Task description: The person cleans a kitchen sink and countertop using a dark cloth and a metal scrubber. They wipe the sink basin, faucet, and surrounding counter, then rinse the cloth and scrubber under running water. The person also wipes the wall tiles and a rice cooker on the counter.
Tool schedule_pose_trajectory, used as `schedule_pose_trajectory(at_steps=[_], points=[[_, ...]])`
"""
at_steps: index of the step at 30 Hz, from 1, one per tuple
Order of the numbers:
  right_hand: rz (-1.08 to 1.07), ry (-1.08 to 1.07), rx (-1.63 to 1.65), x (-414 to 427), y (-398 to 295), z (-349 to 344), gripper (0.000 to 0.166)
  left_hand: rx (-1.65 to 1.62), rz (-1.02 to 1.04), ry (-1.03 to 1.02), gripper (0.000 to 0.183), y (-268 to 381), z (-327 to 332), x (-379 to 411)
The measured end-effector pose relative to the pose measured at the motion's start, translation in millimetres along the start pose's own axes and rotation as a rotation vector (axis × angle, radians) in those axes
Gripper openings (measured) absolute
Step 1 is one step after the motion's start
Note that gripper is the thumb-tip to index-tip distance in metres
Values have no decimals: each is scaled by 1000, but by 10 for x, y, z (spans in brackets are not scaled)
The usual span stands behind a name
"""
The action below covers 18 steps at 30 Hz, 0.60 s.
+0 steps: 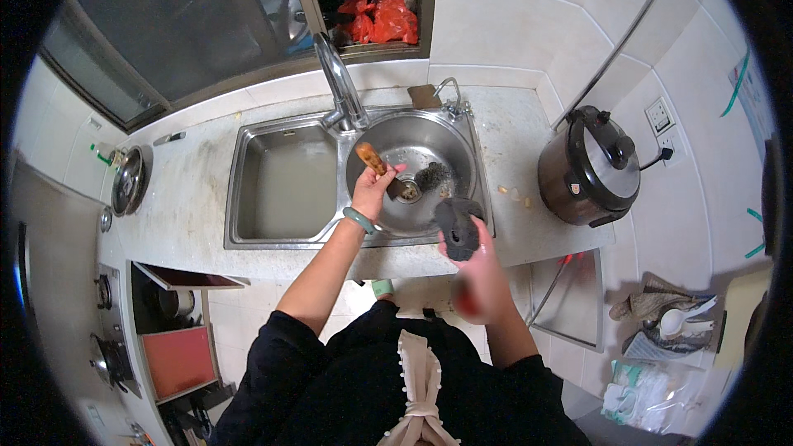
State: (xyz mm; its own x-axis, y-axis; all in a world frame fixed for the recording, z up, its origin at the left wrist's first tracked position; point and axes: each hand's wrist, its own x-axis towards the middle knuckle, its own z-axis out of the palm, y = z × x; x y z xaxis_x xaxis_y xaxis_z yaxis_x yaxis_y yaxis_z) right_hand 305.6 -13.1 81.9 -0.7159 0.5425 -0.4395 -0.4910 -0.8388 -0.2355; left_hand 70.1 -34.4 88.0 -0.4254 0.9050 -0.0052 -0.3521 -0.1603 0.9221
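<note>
My left hand [370, 191] holds a tool by its brown wooden handle [370, 157] over the round sink bowl [455, 136]; the tool's dark blade or head points down near the drain [409, 191]. In my right hand [482, 248], at the bowl's front right edge, is a dark grey cloth or cloth-like piece [460, 229] with a small hole or fold in it; its exact kind is unclear. A dark mass of loose scraps [433, 177] lies in the bowl beside the drain. Bits of debris sit in the drain.
Cloudy water [288, 192] stands in the rectangular left basin under the chrome faucet [341, 87]. Right of the sink are small pale scraps [515, 194] and an electric pressure cooker [588, 170]. A knife [169, 138] and a metal lid [129, 181] are at the left. Below, a cabinet door [189, 277] stands ajar.
</note>
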Motion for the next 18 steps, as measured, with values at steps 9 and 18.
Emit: schedule_pose_trajectory(at_steps=[9,18], points=[[-284,453,-409,-436,-925,-1155,35,1336,1177,-73,26,474,617,-908],[-87,660,-322,-544,-1384,-1631,32,1326,1138,35,26,682,969,-1601]])
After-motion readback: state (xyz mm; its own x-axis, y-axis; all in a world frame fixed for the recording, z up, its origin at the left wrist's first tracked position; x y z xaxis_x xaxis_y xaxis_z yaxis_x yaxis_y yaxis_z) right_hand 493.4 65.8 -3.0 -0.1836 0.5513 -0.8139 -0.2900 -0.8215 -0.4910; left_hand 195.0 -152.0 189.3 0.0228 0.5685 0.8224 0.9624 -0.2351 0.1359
